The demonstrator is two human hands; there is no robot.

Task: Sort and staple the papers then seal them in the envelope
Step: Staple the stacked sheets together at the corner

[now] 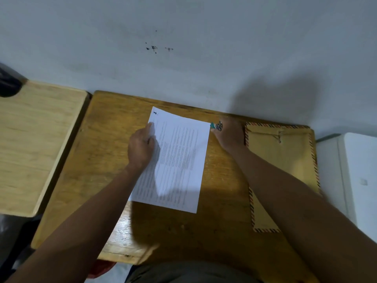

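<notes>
- Far left: a second, paler worktop, bare where it shows, with a dark thing at its far corner, too cut off to name.
- Your left hand lies on the left edge of the papers, fingers fairly straight, pressing down; no real grip, it just pins them.
- The papers sit as one squared stack in the middle of the main worktop, printed side up. Sheet count can't be told; only the top page shows.
- A small dark mark sits at the stack's far left corner; can't tell if it's a staple or ink.
- Your right hand is curled in a tight grip on one stapler, teal and metal, at the stack's far right corner.
- Right: one brown envelope with a striped border, flat, partly under your right forearm, well apart from the papers.
- Progress, as I judge it: sorting looks done, stapling in hand, filling and sealing left.
</notes>
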